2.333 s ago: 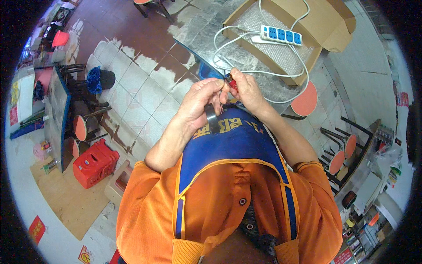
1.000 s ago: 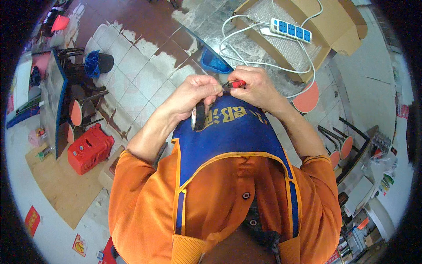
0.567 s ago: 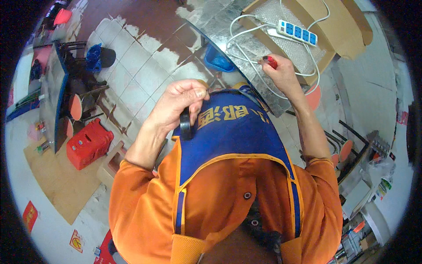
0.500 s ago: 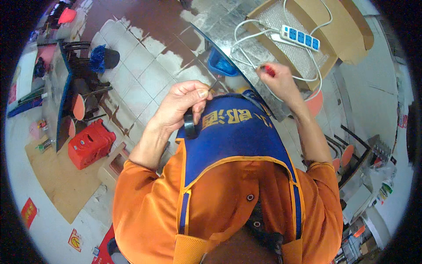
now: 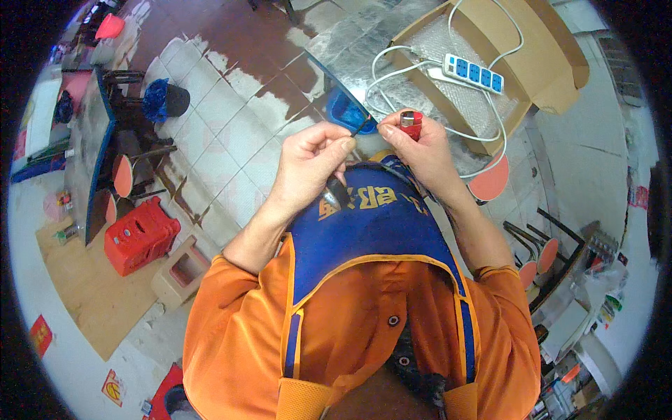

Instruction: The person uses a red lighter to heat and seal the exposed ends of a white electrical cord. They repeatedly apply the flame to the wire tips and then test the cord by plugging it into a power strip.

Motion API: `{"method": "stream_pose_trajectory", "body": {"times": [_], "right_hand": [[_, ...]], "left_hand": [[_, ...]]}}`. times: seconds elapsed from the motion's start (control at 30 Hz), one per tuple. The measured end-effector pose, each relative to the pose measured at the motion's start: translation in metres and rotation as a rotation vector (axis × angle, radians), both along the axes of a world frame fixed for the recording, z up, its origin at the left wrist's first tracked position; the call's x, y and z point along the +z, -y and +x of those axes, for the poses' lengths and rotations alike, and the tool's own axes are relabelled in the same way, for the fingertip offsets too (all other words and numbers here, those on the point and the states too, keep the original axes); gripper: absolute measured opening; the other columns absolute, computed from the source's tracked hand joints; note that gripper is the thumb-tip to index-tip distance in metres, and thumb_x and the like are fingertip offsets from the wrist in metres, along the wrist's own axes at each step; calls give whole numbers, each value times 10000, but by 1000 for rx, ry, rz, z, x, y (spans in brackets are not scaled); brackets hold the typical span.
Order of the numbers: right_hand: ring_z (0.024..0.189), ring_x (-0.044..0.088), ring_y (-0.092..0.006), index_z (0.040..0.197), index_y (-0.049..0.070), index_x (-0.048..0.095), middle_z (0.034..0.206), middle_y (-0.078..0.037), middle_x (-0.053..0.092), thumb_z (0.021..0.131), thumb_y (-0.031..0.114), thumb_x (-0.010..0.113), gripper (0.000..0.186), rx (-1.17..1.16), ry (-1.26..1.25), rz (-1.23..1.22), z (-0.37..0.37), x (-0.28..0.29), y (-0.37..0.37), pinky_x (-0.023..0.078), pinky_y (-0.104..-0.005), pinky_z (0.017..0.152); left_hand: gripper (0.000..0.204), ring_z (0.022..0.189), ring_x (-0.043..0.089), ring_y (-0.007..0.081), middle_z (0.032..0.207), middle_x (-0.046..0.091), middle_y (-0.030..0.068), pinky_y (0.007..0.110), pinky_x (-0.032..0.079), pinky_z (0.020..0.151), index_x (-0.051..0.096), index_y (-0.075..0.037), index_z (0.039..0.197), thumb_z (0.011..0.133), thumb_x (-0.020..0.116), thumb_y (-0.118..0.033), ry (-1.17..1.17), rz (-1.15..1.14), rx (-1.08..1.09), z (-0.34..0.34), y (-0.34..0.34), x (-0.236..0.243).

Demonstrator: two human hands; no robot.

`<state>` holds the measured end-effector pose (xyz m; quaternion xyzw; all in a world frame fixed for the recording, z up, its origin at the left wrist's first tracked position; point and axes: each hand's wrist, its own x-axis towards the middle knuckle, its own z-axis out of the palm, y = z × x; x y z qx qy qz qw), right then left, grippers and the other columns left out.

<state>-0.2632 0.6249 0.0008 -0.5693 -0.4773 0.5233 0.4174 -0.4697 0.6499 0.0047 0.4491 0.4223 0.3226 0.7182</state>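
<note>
Two hands, lighter right, perhaps wire left

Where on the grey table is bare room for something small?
Bare grey tabletop shows between its left edge and the white cord. Crowded: the cardboard box, with bubble wrap and power strip, and where cord loops lie near the right hand.

The lighter is red with a silvery top, the power strip white with blue sockets. The apron is blue, edged orange, with yellow lettering; the shirt is plain orange, the tabletop marbled grey, the jerrycan red.
</note>
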Motion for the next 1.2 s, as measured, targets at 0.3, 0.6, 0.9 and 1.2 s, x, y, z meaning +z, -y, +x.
{"method": "stream_pose_trajectory", "body": {"times": [0.3, 0.6, 0.9, 1.2], "right_hand": [[545, 429, -44, 1047, -16, 595, 741, -16, 542, 942, 113, 570, 169, -87, -390, -63, -3, 20, 5, 323, -186, 467], [534, 430, -44, 1013, -11, 592, 757, -31, 553, 941, 134, 567, 163, -31, -431, -126, 5, 19, 5, 322, -181, 443], [518, 429, -46, 994, -5, 588, 717, -30, 539, 942, 130, 553, 149, -26, -468, -136, 6, 19, 4, 314, -175, 423], [494, 430, -49, 956, 7, 572, 723, -27, 547, 941, 132, 556, 127, -41, -590, -188, 3, 17, 5, 319, -176, 401]], "left_hand": [[75, 587, 580, 94, 707, 619, 54, 244, 467, 550, 660, 1, 910, 884, 646, -68, -314, 586, 69, 18, 4, 3], [138, 594, 591, 93, 752, 630, 58, 236, 473, 530, 668, 13, 941, 931, 610, -112, -201, 368, -74, 18, 1, 6], [156, 595, 571, 72, 745, 618, 35, 221, 462, 528, 667, 15, 950, 945, 602, -127, -175, 340, -111, 17, 1, 1], [161, 616, 551, 61, 714, 594, 13, 207, 451, 558, 657, 4, 955, 961, 584, -140, -51, 203, -128, 17, 0, -4]]}}
